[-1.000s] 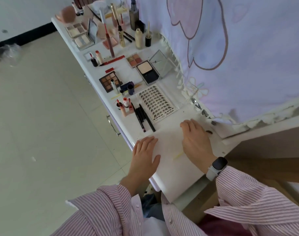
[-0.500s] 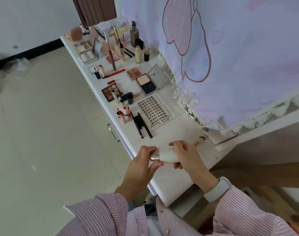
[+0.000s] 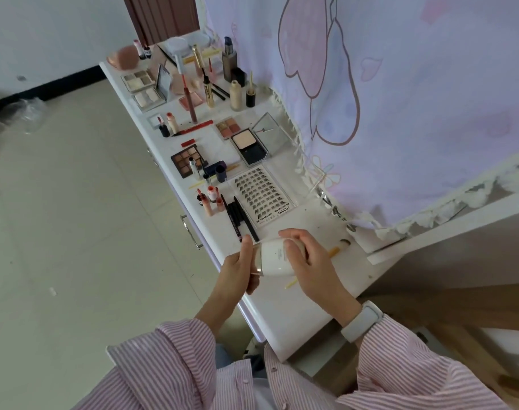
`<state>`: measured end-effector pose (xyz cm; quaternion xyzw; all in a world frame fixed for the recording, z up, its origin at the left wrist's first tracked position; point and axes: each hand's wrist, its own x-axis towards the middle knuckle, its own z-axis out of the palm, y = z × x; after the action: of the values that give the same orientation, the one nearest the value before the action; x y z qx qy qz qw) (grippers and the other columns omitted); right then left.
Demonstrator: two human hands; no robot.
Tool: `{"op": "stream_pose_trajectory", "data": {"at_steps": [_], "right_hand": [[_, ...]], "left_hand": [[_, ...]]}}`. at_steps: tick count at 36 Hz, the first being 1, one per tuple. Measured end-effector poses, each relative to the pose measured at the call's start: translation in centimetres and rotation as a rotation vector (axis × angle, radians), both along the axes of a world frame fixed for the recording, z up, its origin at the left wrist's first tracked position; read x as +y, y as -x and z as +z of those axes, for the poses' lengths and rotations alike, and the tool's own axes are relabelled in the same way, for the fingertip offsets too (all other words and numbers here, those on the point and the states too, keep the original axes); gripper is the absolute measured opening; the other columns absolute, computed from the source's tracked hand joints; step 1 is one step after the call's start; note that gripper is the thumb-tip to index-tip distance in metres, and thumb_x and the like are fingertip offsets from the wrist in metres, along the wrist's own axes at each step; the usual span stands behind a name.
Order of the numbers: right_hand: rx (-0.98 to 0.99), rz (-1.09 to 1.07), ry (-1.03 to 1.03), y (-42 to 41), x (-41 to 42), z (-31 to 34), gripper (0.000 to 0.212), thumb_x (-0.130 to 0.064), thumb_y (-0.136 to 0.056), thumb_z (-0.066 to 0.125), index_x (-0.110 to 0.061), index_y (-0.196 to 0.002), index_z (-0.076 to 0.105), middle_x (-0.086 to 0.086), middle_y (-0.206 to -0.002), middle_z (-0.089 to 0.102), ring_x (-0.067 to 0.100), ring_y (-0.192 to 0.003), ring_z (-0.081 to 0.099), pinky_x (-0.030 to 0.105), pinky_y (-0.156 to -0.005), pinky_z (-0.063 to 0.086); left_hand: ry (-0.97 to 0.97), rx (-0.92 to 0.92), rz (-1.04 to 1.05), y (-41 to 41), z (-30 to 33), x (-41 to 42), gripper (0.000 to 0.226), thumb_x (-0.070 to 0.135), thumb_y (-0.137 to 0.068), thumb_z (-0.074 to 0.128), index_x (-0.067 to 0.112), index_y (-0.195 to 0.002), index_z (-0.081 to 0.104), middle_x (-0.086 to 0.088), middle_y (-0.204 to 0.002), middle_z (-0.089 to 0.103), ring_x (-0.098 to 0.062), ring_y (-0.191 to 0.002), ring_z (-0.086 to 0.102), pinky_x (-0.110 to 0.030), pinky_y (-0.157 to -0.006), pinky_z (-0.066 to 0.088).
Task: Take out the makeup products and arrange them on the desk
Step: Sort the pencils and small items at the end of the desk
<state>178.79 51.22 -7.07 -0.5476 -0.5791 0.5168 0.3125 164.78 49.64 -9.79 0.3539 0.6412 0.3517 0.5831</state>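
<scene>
Head cam, only 1 view: both hands hold a white plastic cream bottle with a shiny gold end just above the near part of the long white desk. The left hand has its thumb and fingers curled round the gold end, w/ the thumb up on top. The right hand wraps its fingers over the other end & pinches it. The bottle lies on its side. Its long way runs left to right, almost along the desk's front edge; the gold end points left, toward the floor side, & the white end points right, toward the purple cartoon cloth. Looks like the step is setting this bottle down w/ the rest. To do it well, I think: keep both hands snug so it can't slip, turn it so the flat end goes down, & pick a bare spot near the black pencils & the sheet of fake lashes, not on top of them. Watch the thin yellow stick lying right under the bottle, it could make the bottle tip. Go slow, let go only when it stands OK.
</scene>
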Motion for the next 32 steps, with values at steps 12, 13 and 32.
{"op": "stream_pose_trajectory", "data": {"at_steps": [12,13,32], "right_hand": [[0.186,-0.244,0.293,-1.1,1.0,-1.5,0.02,-0.021,-0.097,0.042,-0.017,-0.107,0.058,0.0,-0.097,0.056,0.012,-0.082,0.055,0.018,-0.054,0.047],[0.187,-0.236,0.296,-1.2,1.0,-1.5,0.02,-0.022,-0.097,0.042,-0.016,-0.108,0.058,-0.001,-0.095,0.056,0.011,-0.082,0.055,0.018,-0.055,0.047],[-0.287,0.34,0.208,-3.1,1.8,-2.5,0.054,-0.015,-0.089,0.057,-0.025,-0.137,0.033,-0.006,-0.127,0.039,0.009,-0.111,0.043,0.008,-0.079,0.039]], "left_hand": [[-0.156,-0.07,-0.223,1.6,-0.4,-0.3,0.046,0.008,-0.084,0.066,0.031,-0.121,0.053,0.003,-0.115,0.059,-0.007,-0.096,0.062,-0.022,-0.079,0.053],[-0.155,-0.04,-0.217,1.5,-0.4,-0.3,0.035,0.011,-0.086,0.064,0.029,-0.115,0.057,0.002,-0.105,0.063,-0.01,-0.089,0.064,-0.022,-0.075,0.054],[0.161,-0.1,-0.079,2.4,-2.1,0.2,0.024,0.027,-0.091,0.056,0.007,-0.103,0.061,-0.009,-0.078,0.071,-0.012,-0.059,0.059,-0.024,-0.06,0.048]]}}
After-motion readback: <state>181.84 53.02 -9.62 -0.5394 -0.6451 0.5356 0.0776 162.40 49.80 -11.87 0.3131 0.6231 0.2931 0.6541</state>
